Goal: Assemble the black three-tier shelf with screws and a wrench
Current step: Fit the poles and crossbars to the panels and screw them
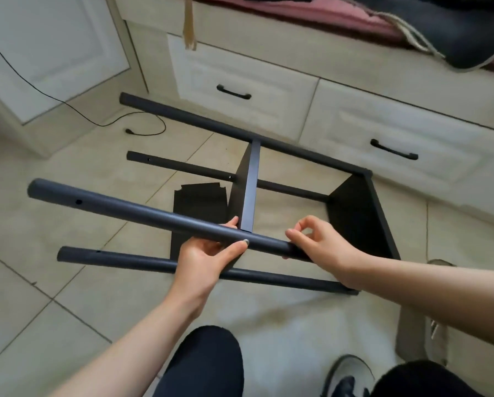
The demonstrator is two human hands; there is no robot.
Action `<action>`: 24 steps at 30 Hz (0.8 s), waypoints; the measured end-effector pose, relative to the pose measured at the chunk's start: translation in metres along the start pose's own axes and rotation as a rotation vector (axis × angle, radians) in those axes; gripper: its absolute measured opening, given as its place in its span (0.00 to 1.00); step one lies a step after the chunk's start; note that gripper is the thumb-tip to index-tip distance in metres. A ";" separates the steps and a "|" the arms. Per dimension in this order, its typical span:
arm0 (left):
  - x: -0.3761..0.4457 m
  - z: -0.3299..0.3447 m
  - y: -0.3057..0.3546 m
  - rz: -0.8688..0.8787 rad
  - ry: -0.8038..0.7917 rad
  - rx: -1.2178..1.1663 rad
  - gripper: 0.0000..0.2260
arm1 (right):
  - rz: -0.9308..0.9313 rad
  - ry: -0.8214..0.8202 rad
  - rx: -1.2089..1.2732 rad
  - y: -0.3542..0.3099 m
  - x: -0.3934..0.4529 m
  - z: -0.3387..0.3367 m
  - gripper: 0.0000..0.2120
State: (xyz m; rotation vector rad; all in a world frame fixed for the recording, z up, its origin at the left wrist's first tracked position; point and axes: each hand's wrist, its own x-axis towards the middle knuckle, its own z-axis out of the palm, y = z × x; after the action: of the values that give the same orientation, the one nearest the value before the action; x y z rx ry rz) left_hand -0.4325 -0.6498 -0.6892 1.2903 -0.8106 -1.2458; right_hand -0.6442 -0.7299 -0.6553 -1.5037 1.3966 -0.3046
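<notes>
Head view: we have the half-built black shelf (354, 213) lying on its side on the tiled floor (68, 296), near the white drawer fronts (240, 87). Our left hand (208, 253) wraps the nearest upper pole (142, 216), thumb by a screw head (246, 240); our right hand (323, 242) pinches the same pole. The metal looks stiff, light, smooth, probably slippery. We judge the poles near the panel joints the best hold.

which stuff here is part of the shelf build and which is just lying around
Part of the job: the near pole held by the left hand and right hand, screw, middle board, end board.
Lying about: cable, drawers, shoe.
</notes>
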 end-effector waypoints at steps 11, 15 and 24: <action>-0.004 -0.024 -0.039 -0.114 0.074 -0.065 0.28 | 0.017 -0.048 -0.054 0.010 0.012 0.027 0.10; -0.004 -0.031 -0.048 -0.156 0.087 -0.135 0.22 | -0.012 -0.045 -0.071 0.015 0.016 0.038 0.09; -0.010 -0.036 -0.062 -0.212 0.202 -0.141 0.23 | 0.004 -0.031 -0.157 0.019 0.018 0.052 0.09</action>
State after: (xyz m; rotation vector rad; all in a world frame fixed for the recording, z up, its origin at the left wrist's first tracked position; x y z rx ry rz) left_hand -0.4128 -0.6216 -0.7530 1.3860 -0.4429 -1.2889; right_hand -0.6115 -0.7157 -0.7015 -1.6261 1.4254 -0.1722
